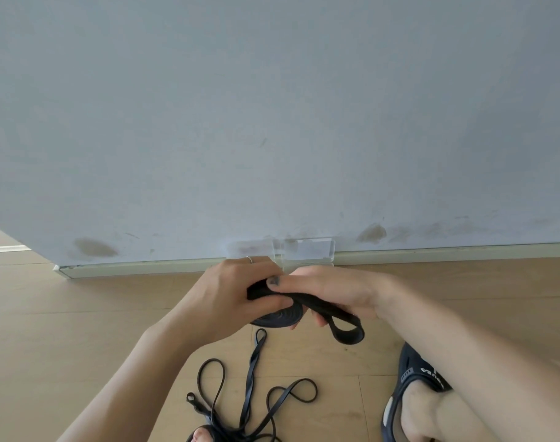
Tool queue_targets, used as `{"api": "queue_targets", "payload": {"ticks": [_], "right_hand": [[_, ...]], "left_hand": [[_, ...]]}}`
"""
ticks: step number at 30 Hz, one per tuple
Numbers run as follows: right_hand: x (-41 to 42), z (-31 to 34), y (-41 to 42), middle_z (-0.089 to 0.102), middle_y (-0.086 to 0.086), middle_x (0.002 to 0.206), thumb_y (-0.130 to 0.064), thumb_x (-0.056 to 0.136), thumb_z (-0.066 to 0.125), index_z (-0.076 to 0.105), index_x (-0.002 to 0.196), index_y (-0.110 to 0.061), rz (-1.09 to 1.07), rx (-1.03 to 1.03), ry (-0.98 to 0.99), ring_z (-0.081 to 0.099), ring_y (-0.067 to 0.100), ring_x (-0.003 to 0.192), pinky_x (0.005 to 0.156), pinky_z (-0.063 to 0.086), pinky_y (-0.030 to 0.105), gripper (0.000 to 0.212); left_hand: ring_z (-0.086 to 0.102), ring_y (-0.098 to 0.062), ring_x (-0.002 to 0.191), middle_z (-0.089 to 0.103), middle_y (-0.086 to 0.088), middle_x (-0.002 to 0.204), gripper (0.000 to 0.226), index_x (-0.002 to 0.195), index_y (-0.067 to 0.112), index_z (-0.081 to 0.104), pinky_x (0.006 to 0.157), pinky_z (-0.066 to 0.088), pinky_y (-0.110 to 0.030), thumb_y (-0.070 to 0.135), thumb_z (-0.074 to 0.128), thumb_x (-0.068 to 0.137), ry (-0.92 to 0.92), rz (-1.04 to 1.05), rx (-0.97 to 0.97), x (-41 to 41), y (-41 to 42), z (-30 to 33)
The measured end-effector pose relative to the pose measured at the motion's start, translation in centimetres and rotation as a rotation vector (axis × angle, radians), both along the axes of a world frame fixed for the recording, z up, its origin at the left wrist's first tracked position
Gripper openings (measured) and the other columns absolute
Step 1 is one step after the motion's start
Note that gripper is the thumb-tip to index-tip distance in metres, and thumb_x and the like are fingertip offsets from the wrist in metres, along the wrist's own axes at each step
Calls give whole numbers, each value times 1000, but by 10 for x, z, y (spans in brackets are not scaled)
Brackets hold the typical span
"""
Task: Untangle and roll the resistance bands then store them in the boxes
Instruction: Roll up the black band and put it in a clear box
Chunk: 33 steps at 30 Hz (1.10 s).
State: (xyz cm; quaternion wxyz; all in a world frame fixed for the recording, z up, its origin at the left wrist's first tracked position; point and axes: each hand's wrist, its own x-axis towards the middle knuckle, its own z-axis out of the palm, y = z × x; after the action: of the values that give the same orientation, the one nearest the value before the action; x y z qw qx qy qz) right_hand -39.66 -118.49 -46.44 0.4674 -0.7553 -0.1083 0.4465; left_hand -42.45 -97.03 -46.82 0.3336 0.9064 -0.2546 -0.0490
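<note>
Lettering on the sandal strap

The only writing stands on the black sandal [416, 371] at the lower right: small white letters across its strap, seen upside down and partly hidden by the forearm, too blurred to read with certainty. No other text, number or sign shows.

A scuffed pale blue-grey wall [272, 106] rises above a white skirting board [431, 255], with light wooden floor [81, 314] below it.
</note>
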Motion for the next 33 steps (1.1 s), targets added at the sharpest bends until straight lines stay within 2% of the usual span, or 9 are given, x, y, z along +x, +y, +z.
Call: {"api": "queue_targets", "payload": {"ticks": [4,9,13,15,18,23,27,29,33], "right_hand": [[2,4,-9,59,-5,80,-67,82,68,66,101,-18,-62,82,81,56,12,65,67,46,26,52],[-1,2,-1,69,10,87,-72,86,65,66,109,-5,-26,-73,-47,59,14,69,70,48,28,70],[-3,5,-2,63,-11,70,-73,90,57,66,108,-3,-25,-91,-84,50,13,62,59,42,22,73],[-2,6,-5,65,-9,75,-76,87,56,65,120,-7,-39,-105,-117,47,13,62,61,41,24,78],[0,7,-9,79,-5,88,-77,86,58,64,120,-19,-71,-50,-124,44,12,58,69,40,30,68],[0,7,-8,79,7,107,-78,88,44,66,122,-19,-59,78,-26,47,8,60,60,41,21,71],[-3,1,-4,76,19,114,-82,88,44,66,128,-14,-48,191,106,49,11,62,63,42,24,82],[-2,-4,-2,75,23,111,-86,83,49,68,126,-10,-78,181,66,51,12,65,64,42,25,89],[-6,-8,6,77,20,102,-84,85,49,71,116,-8,-98,48,-54,57,15,68,64,46,27,85]], "left_hand": [[65,-15,87,70,13,91,14,98,31,72,75,52,-28,33,75,84,102,28,-172,2,10,4],[59,-15,81,63,11,88,25,93,36,64,70,51,-34,57,69,80,38,-24,4,-2,3,0],[55,-17,76,61,9,85,28,90,32,64,65,47,-32,60,63,85,-5,-12,-13,-1,2,-1],[55,-15,77,62,10,86,22,89,33,64,66,45,-28,55,66,86,17,-8,-46,1,5,2],[61,-15,82,67,12,86,11,88,34,69,70,48,-24,44,71,84,63,29,-138,4,10,6],[63,-14,77,68,9,83,15,87,31,71,66,49,-20,45,70,82,103,123,-288,5,12,9],[62,-10,75,68,5,82,18,89,28,71,66,47,-18,45,67,84,169,149,-376,2,10,10],[63,-12,77,69,6,83,19,92,28,71,68,49,-20,44,68,84,172,140,-347,1,13,10],[62,-10,81,66,14,86,22,92,35,66,68,46,-20,52,70,79,97,49,-70,0,9,6]]}}
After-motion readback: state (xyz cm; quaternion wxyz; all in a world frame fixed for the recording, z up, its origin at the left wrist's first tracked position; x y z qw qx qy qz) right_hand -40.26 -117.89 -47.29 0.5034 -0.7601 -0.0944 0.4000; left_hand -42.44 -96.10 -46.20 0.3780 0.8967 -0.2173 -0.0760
